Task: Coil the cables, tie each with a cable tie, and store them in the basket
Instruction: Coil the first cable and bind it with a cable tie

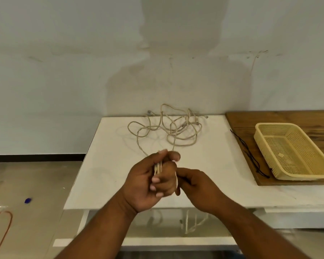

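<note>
A tangle of beige cables (pixel 168 128) lies at the back of the white table (pixel 105 165). My left hand (pixel 150 182) grips a bundle of coiled beige cable loops above the table's front, with strands running from it back to the tangle. My right hand (pixel 195 186) is right beside it, its fingers curled and pinching a pale strand at the bundle's right side. Part of the coil hangs below the table edge under my hands. The empty yellow mesh basket (pixel 292 150) sits on a wooden board at the right. Thin black cable ties (pixel 251 156) lie on the board left of the basket.
The wooden board (pixel 239 120) covers the table's right end. The wall stands directly behind the table. On the floor at left lie an orange wire (pixel 6 227) and a small blue item (pixel 28 200).
</note>
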